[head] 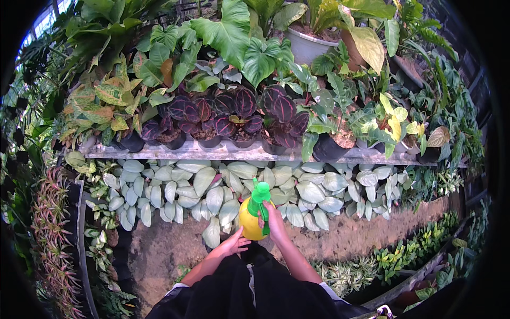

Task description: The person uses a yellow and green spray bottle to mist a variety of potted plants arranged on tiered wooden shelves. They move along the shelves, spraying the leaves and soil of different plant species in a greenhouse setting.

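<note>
A yellow pump sprayer bottle (250,221) with a green top and handle is held up in front of my body. My right hand (272,220) is wrapped around its green handle. Against the lower left side of the bottle rests my left hand (236,242), its fingers spread and apart, with nothing gripped in them. The green nozzle (255,182) points away from me, towards pale silvery-green leaves (310,192). Beyond them, dark calathea plants with pink veins (239,107) stand in black pots along a shelf.
The pale shelf edge (191,154) spans the view ahead, crowded with potted foliage. A white pot (308,46) stands farther back. Reddish spiky plants (55,223) line the left beside a curved rail (83,247). Small leafy plants (414,243) grow at the lower right, beside bare brown ground (342,235).
</note>
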The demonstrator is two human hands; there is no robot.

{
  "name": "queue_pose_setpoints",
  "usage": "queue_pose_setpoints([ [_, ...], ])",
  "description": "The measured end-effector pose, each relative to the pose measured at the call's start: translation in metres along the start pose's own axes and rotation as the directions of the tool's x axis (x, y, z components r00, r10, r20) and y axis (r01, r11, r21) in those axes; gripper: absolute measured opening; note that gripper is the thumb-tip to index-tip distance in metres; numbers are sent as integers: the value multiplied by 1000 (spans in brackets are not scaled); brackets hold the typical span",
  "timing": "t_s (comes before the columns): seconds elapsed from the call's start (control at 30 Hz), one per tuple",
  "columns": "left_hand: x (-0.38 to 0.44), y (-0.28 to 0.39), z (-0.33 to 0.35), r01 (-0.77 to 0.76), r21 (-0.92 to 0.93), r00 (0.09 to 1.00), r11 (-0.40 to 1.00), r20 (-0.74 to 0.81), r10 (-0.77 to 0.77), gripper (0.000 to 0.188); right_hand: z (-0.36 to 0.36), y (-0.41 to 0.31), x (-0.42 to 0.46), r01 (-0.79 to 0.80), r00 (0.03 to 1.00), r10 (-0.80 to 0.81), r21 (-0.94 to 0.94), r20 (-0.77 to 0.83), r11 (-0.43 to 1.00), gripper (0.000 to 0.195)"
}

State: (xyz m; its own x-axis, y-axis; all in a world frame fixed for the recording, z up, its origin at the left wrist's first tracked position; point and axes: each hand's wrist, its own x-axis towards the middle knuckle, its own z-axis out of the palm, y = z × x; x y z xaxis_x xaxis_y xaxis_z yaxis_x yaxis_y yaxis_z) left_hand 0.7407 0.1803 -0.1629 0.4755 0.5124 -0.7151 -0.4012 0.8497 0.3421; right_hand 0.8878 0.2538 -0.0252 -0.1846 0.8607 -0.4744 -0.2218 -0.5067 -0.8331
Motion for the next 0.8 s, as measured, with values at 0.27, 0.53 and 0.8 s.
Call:
queue_pose_setpoints([
  [0.27, -60, 73, 62, -530, 376, 835, 760, 77, 544, 53, 11, 2, 4, 233, 968, -198, -265, 154, 936, 27],
  [0.53, -58, 82, 99, -355, 170, 930, 919, -35, 366, 58, 5, 16, -1, 364, 922, -153, -664, 355, 653, 35],
  [0.8, -71, 82, 78, -406, 274, 885, 872, -120, 450, 53, 35, -16, -37, 485, 871, -18, -853, 491, 194, 55],
])
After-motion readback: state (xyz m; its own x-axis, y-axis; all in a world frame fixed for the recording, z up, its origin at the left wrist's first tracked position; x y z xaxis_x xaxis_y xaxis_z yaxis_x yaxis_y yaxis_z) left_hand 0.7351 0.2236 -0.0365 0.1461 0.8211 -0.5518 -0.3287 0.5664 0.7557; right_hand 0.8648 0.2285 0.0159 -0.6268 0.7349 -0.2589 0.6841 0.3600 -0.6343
